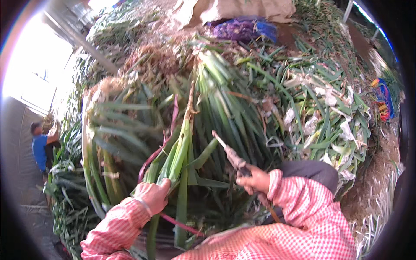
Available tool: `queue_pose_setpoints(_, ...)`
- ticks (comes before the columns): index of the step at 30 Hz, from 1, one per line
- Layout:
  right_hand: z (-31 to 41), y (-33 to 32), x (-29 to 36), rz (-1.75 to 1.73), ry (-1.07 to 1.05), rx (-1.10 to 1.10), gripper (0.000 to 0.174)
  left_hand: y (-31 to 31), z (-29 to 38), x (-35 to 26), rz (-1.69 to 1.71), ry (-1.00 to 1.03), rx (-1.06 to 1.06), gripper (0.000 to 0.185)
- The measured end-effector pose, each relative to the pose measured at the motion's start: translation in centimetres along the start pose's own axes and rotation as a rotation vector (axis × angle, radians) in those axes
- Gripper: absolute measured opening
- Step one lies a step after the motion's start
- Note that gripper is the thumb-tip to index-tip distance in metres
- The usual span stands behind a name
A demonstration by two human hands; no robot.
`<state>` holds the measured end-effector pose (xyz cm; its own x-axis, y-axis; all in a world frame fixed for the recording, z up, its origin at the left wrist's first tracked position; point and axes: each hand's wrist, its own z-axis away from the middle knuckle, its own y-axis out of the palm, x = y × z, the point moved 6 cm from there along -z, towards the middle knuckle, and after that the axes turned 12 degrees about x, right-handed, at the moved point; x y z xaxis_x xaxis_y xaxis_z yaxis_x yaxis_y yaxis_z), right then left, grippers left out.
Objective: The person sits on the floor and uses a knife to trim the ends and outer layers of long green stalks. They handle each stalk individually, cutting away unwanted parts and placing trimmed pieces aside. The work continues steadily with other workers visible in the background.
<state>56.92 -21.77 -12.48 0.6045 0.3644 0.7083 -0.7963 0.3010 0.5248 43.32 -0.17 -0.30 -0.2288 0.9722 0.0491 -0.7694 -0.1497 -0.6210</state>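
My left hand point(152, 196), in a red-and-white checked sleeve, is closed around the leaves of a green onion stalk point(184, 143). The stalk's pale brown root end points away from me. A pink plastic strap point(159, 151) runs beside it and shows again below the hand. My right hand point(255, 180) grips the dark handle of an air blow gun point(239, 162), whose thin nozzle points up and left towards the stalk; an orange-brown hose point(274, 214) leads from its lower end. Just beyond lies a fanned heap of long green onions point(224, 94).
Peeled leaves and pale skins point(325, 120) lie heaped on the right. More onions point(113, 143) are piled left. Purple net sacks point(234, 30) lie at the back. A person in a blue shirt point(39, 149) is at far left, near a metal pole point(84, 45).
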Motion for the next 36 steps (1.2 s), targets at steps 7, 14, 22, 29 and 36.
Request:
queue_pose_setpoints(7,3.2,9.1,-3.0,-0.027,0.148,0.227,0.027,11.2,12.9,-5.9,0.062,0.087,0.386,0.058)
queue_pose_setpoints(14,-1.0,7.4,-7.3,0.122,0.192,0.073,0.025,12.9,2.5,-4.1,0.403,0.106,-0.276,0.041)
queue_pose_setpoints(22,-3.1,6.7,-8.5,0.153,0.150,0.053,0.028,16.4,-6.0,-3.9,0.726,-0.039,-0.234,0.054)
queue_pose_setpoints(29,-10.2,-0.3,-1.1,0.113,0.191,-0.242,0.024,11.2,-7.3,-7.2,0.341,-0.053,-0.472,0.049)
queue_pose_setpoints(36,-0.8,7.3,-8.7,0.230,0.180,0.091,0.026,12.8,-10.6,-4.5,0.628,-0.114,-0.185,0.045)
